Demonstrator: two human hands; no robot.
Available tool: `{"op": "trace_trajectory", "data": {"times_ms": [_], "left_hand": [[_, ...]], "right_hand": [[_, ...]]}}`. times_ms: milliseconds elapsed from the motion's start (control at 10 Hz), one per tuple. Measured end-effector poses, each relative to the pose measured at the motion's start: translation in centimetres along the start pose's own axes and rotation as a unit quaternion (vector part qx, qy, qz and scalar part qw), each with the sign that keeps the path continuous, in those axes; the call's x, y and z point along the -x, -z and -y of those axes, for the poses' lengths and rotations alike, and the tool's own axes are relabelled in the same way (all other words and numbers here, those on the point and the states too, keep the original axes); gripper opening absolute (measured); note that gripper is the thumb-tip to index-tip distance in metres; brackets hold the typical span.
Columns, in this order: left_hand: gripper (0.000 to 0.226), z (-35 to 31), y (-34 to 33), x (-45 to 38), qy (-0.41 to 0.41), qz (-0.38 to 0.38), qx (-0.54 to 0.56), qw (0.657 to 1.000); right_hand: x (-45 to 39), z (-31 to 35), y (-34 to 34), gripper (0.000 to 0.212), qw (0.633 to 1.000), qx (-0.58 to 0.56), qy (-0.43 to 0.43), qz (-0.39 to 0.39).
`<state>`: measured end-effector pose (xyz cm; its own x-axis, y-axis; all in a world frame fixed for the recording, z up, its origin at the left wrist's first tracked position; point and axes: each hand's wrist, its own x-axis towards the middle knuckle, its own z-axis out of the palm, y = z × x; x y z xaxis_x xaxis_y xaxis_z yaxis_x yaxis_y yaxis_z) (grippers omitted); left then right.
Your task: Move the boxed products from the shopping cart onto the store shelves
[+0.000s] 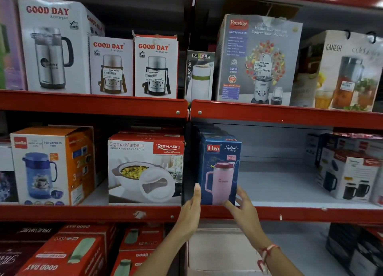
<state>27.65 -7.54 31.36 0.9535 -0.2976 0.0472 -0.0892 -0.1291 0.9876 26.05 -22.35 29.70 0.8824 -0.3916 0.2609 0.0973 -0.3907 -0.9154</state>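
While both hands reach up from the bottom of the frame, they meet at a tall blue cardboard box with a pink mug printed on it (219, 170), just right of the middle. The left hand (191, 210) lies flat against the box's left side, fingers straight and together. The right hand (243, 207) is at the box's lower right corner with its fingers spread loosely; I cannot tell if they all touch the box. Neither hand is wrapped around it. I think the hands sit on both sides like this to nudge the box straight and line it up with the front edge.

That box stands upright on the red metal middle shelf (290, 213), at the left end of its right half. More dark boxes of the same kind seem to stand behind it. To its right the grey shelf floor is bare, so there is room for more boxes. The shopping cart is not in view.

Left of the blue box sits a white and red casserole box (145, 168), and further left an orange box showing a blue jug (51, 166).

Higher up and further away, the top shelf holds white flask boxes (112, 66) at upper left and a grey blender box (259, 60) at upper right.
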Motion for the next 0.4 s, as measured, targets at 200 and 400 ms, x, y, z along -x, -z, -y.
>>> {"op": "trace_trajectory", "data": {"times_ms": [200, 400], "left_hand": [[0.099, 0.70, 0.24, -0.89, 0.002, -0.021, -0.019, 1.000], [0.086, 0.81, 0.88, -0.25, 0.006, -0.015, -0.082, 0.997]], "right_hand": [[-0.04, -0.16, 0.23, 0.071, 1.000, 0.004, -0.009, 0.028], [0.58, 0.31, 0.11, 0.075, 0.999, 0.027, 0.017, -0.033]]}}
